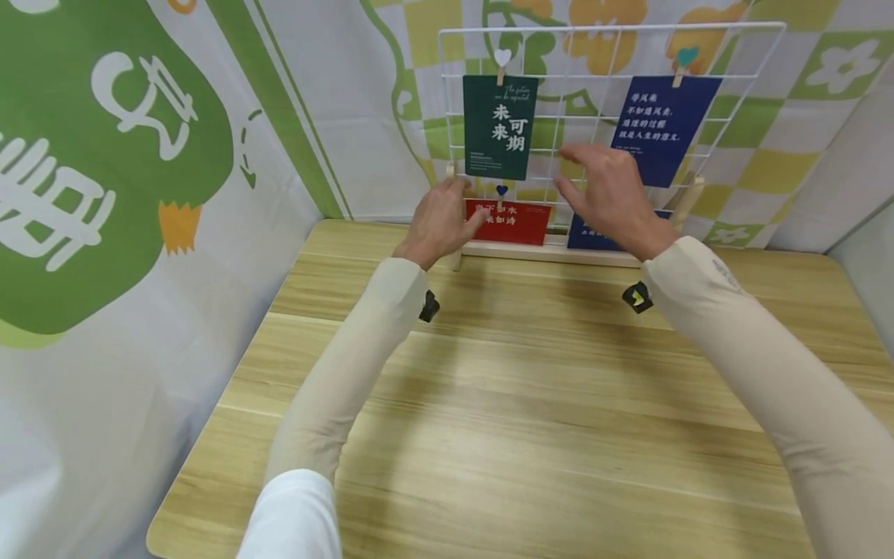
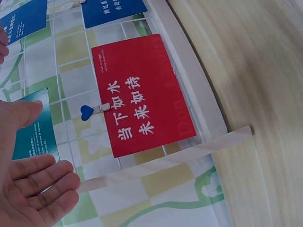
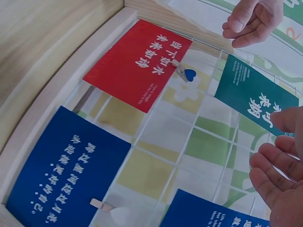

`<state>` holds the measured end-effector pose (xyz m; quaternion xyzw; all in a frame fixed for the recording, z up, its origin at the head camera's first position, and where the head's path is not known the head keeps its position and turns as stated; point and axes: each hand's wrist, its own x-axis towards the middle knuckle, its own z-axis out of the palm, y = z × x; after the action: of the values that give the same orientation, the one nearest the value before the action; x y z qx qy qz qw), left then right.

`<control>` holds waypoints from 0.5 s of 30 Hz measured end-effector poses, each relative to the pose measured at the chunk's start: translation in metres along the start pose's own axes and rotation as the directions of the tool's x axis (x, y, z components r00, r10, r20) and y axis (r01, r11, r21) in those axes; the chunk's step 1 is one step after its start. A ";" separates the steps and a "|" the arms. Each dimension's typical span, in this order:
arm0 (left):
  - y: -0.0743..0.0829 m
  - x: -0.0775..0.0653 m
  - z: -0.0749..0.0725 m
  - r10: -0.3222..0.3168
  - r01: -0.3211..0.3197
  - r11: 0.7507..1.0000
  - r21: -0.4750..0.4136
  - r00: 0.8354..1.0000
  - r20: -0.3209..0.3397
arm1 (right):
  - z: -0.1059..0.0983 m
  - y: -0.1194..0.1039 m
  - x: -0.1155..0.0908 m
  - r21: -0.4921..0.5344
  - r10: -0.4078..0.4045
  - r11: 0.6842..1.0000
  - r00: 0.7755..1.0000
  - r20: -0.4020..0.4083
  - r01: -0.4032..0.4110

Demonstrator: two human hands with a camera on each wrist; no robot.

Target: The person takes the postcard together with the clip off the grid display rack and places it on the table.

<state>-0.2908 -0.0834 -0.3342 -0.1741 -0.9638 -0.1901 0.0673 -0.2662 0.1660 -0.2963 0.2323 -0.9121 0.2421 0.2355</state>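
Cards (image 1: 482, 140) hang on a wire grid (image 1: 615, 28); both hands (image 1: 438, 221) (image 1: 611, 194) (relaxed, thumbs apart from fingers) hover near.

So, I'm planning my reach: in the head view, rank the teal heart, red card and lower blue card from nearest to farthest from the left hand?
1. Red card: low, just right of the left hand.
2. Lower blue card: farther right, partly behind the right hand.
3. Teal heart: top right, above the upper blue card.
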 end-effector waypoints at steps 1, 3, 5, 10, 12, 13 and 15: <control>0.000 0.000 -0.001 -0.002 0.002 1.000 0.001 1.000 0.001 | 0.000 -0.001 0.002 -0.001 -0.004 1.000 1.000 -0.001 0.004; 0.000 0.001 -0.002 -0.007 0.007 1.000 0.004 1.000 0.005 | -0.001 -0.004 0.005 0.000 -0.006 1.000 1.000 0.002 0.006; 0.001 0.001 -0.003 -0.018 0.018 1.000 0.005 1.000 0.013 | -0.001 -0.006 0.007 0.000 -0.002 1.000 1.000 0.009 0.002; 0.001 0.002 -0.005 -0.031 0.031 0.999 0.010 0.999 0.015 | -0.001 -0.010 0.013 -0.013 -0.006 1.000 1.000 0.024 0.007; 0.001 0.003 -0.006 -0.028 0.028 1.000 0.008 1.000 0.007 | -0.002 -0.012 0.015 -0.015 -0.009 1.000 1.000 0.028 0.010; 0.001 0.003 -0.006 -0.027 0.027 1.000 0.007 1.000 0.006 | -0.002 -0.012 0.016 -0.014 -0.010 1.000 1.000 0.028 0.010; 0.002 0.003 -0.007 -0.023 0.023 1.000 0.004 1.000 0.000 | -0.003 -0.013 0.018 -0.014 -0.008 1.000 1.000 0.030 0.008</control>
<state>-0.2926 -0.0837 -0.3267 -0.1630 -0.9661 -0.1891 0.0654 -0.2721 0.1521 -0.2800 0.2379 -0.9162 0.2314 0.2246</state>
